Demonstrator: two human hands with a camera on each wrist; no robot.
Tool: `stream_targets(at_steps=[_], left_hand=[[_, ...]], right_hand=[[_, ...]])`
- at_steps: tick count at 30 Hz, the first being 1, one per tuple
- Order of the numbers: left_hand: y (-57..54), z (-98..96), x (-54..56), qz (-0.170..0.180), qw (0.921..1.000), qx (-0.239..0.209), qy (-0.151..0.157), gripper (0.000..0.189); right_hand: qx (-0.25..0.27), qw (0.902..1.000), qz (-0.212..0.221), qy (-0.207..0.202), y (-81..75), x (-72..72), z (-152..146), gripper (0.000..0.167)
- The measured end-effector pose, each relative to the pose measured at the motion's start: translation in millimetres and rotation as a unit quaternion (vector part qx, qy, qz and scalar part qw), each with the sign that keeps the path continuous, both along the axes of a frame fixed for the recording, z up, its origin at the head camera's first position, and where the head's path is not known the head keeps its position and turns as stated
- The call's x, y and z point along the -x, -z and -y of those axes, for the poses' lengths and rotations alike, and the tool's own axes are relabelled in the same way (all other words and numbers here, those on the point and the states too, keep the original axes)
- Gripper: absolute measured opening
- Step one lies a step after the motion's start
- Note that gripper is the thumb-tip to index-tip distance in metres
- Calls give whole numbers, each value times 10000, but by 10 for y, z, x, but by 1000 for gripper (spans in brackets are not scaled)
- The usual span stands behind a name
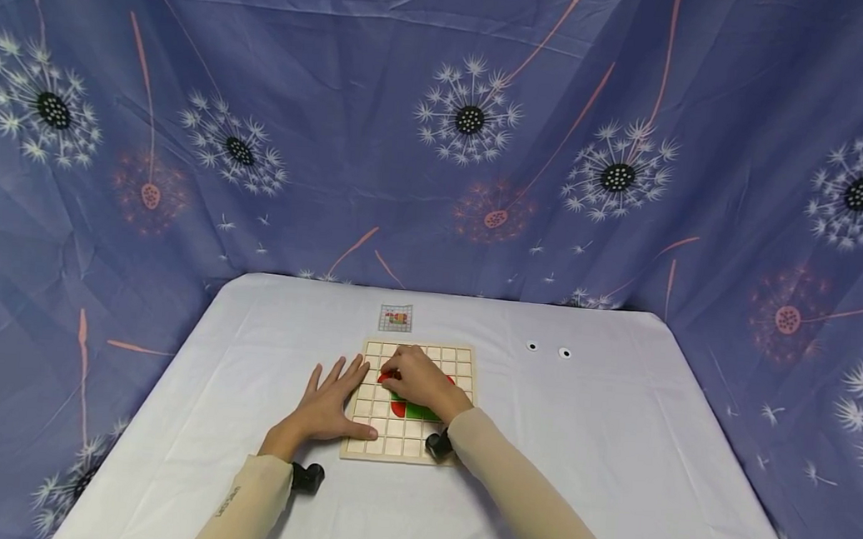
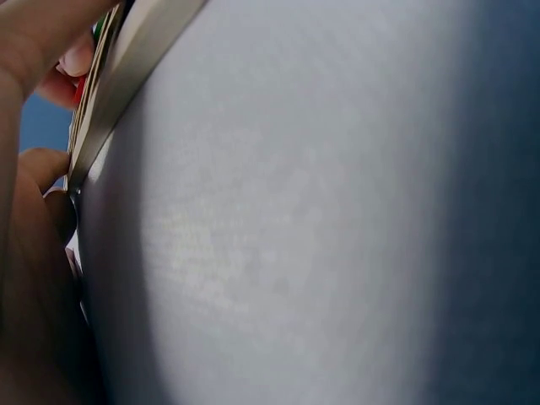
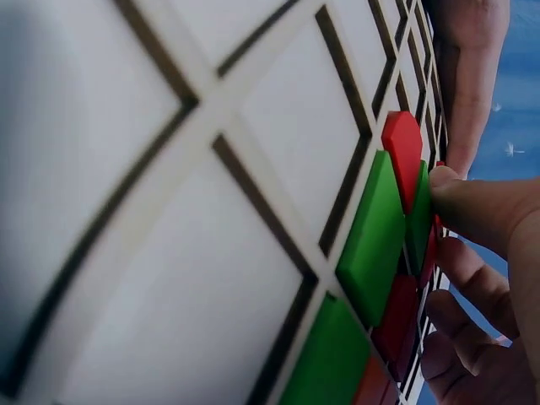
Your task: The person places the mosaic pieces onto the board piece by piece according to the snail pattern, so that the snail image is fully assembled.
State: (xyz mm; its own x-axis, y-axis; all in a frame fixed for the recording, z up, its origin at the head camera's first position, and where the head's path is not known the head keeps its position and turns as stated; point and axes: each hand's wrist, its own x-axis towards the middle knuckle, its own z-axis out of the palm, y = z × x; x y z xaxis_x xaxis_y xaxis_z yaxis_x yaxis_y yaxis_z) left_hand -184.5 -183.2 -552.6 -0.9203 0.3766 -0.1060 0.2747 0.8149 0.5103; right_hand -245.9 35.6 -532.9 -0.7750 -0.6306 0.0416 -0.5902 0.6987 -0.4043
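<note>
A wooden grid board [image 1: 392, 447] lies on the table, with several red and green pieces set in its squares. My left hand [image 1: 322, 410] rests spread on the board's left side, thumb over the lower squares. Over the middle of the board, my right hand [image 1: 421, 379] pinches a red piece [image 1: 384, 377] between thumb and fingertips, against the grid. In the right wrist view, a red rounded piece [image 3: 402, 152] and a green piece [image 3: 372, 245] sit near the thumb. The right hand and forearm hide part of the pieces in the head view.
A small pattern card [image 1: 395, 318] lies behind the board. Two round eye pieces, one [image 1: 532, 346] left of the other [image 1: 564, 353], lie at the back right of the white table [image 1: 577, 447]. A patterned blue cloth [image 1: 381, 132] hangs behind.
</note>
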Motion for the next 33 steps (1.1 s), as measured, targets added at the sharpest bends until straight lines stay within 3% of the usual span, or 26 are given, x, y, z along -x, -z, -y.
stream_targets(at_steps=[15, 25, 33], left_hand=[[1, -11, 1, -4, 10000, 61, -27, 129], [15, -5, 6, -37, 10000, 35, -47, 130], [17, -2, 2, -30, 10000, 22, -61, 131]], right_hand=[[63, 9999, -75, -22, -33, 23, -108, 35], [654, 9966, 219, 451, -18, 172, -562, 54], [823, 9922, 157, 920, -39, 243, -952, 59]])
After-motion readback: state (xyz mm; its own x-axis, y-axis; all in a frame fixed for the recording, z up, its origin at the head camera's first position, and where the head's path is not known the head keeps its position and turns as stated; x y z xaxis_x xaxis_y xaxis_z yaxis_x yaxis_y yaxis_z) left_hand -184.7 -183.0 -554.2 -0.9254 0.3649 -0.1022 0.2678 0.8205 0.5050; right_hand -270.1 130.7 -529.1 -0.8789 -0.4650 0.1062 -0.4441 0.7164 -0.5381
